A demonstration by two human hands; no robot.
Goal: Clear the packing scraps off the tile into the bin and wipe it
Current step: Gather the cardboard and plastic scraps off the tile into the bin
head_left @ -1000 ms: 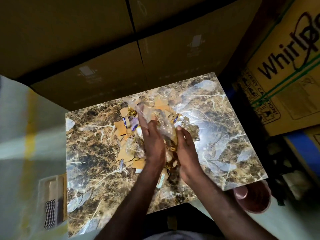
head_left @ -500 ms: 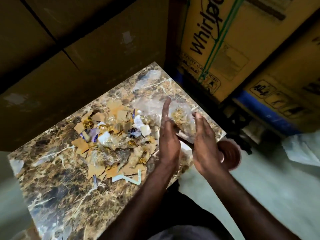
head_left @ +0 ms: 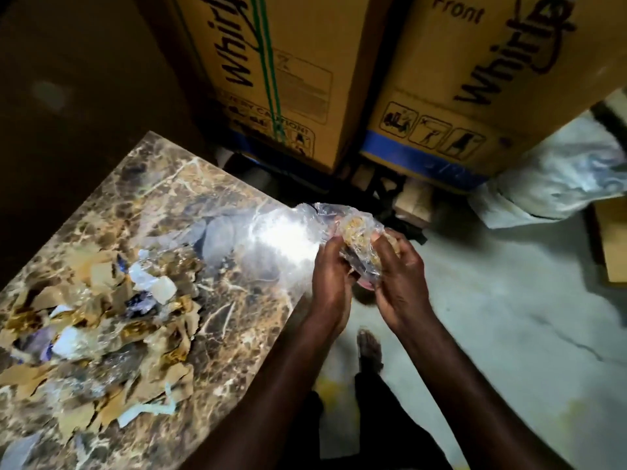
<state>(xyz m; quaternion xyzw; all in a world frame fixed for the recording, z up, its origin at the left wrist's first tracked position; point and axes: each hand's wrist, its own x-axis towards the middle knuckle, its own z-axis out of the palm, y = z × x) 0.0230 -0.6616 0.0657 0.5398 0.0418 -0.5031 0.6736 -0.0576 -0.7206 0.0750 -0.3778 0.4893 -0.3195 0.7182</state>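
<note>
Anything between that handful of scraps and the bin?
Nothing visible. Both hands, left and right, hold the clear plastic bundle of scraps past the tile's edge, right above the pinkish bin. The bin is mostly hidden behind the hands, so its opening can't be checked.

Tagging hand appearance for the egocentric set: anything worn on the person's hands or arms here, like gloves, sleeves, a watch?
Nothing worn in view. The left hand and the right hand are bare, without gloves. Both forearms are bare to the frame's edge: no sleeves, watch or bands show. Rings cannot be told in the blur.
</note>
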